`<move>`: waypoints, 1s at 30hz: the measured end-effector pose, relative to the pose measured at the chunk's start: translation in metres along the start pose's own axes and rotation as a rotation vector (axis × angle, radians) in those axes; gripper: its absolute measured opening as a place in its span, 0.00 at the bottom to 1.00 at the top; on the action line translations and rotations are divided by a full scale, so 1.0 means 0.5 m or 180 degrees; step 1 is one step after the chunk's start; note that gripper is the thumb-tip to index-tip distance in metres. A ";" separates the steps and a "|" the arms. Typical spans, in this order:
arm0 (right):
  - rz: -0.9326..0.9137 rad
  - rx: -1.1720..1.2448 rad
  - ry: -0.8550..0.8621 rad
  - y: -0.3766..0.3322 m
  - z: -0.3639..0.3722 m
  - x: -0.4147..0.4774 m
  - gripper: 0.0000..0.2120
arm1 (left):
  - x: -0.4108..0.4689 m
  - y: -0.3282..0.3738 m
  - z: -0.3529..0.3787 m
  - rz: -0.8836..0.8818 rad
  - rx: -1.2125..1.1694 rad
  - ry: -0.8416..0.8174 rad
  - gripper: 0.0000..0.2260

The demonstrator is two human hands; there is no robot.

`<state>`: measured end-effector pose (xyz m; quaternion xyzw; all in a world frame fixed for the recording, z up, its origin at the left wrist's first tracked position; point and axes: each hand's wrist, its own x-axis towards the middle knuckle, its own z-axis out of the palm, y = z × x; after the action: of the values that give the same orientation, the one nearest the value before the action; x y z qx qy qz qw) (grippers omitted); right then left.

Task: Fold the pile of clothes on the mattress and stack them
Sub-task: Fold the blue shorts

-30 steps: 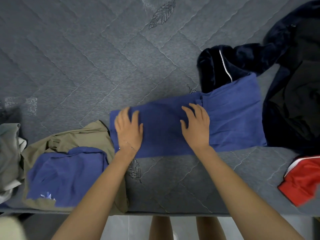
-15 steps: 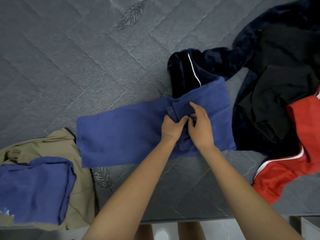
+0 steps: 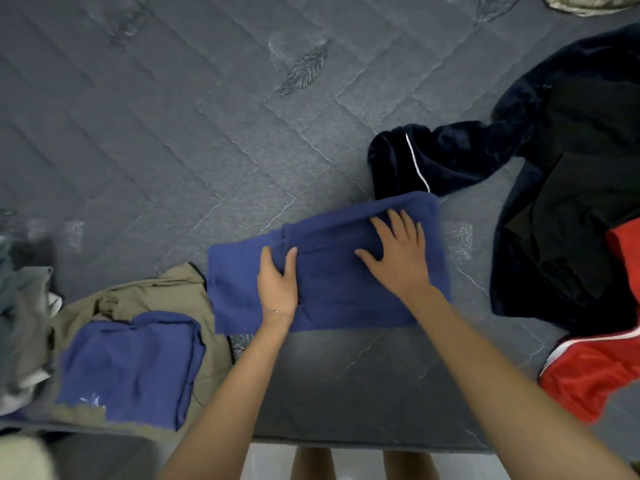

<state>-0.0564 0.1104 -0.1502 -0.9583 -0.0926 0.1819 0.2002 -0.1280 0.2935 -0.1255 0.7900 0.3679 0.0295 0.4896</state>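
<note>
A blue garment [image 3: 332,282] lies on the grey quilted mattress [image 3: 173,150], its right part doubled over onto its middle. My left hand [image 3: 278,284] lies on it near the edge of the folded layer, thumb and fingers straight against the cloth. My right hand [image 3: 398,252] presses flat on the folded part with fingers spread. To the left sits a stack: a folded blue piece [image 3: 131,362] on a folded khaki piece [image 3: 156,296]. Unfolded clothes lie at the right: a dark navy garment with a white stripe [image 3: 450,157], a black one [image 3: 588,209] and a red one [image 3: 595,368].
The mattress front edge [image 3: 346,441] runs just below my forearms, with floor and my legs beyond it. Grey-green and white cloth [image 3: 20,323] lies at the far left edge. A pale patterned item [image 3: 581,3] shows at the top right corner.
Both hands pinched the blue garment near its middle half a second ago. The right part is now folded over leftward, and both hands lie flat on it.
</note>
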 end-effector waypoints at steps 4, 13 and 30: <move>-0.0061 -0.0274 -0.0282 -0.015 0.030 -0.018 0.35 | 0.053 -0.081 -0.105 -0.0227 0.0640 0.0324 0.13; 0.0138 0.0374 0.0535 -0.035 0.055 -0.027 0.33 | 0.100 -0.151 -0.146 -0.0317 0.1352 0.0711 0.15; 0.1423 0.2051 0.0106 0.055 0.031 0.003 0.11 | -0.029 -0.136 0.084 0.2577 0.2307 -0.0656 0.19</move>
<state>-0.0580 0.0914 -0.1756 -0.8457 0.1836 0.2252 0.4476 -0.1592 0.2701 -0.1967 0.9851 -0.0284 0.0094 0.1694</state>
